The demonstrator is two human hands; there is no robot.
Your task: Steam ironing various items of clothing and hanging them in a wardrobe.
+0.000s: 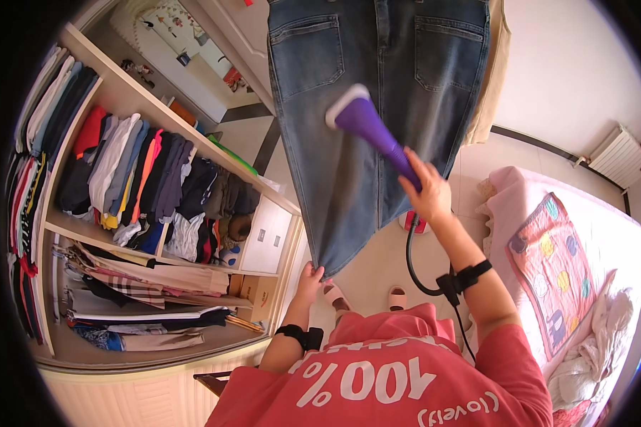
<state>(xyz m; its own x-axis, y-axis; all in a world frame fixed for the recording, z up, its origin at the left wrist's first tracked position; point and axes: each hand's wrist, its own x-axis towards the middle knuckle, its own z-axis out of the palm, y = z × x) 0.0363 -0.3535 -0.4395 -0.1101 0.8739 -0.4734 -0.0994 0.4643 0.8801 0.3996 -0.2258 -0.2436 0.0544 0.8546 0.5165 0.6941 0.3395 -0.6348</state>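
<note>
A blue denim skirt [347, 139] with two patch pockets hangs in front of me. My right hand [430, 187] grips the ribbed handle of a purple garment steamer head [371, 131]. Its white front lies over the skirt's left half, below the left pocket; whether it touches the cloth I cannot tell. A dark hose [410, 256] curves down below my right hand. Pinched in my left hand [311, 277] is the skirt's lower left hem corner, pulled toward me. Below the hem a red and white appliance [415, 223] shows partly, the rest hidden behind the skirt.
On the left stands an open wardrobe [179, 264] packed with hanging and folded clothes. A bed [614, 235] with a patterned pink blanket [553, 272] is at the right. Beige clothing [494, 74] hangs behind the skirt. A white radiator [617, 155] stands by the far wall.
</note>
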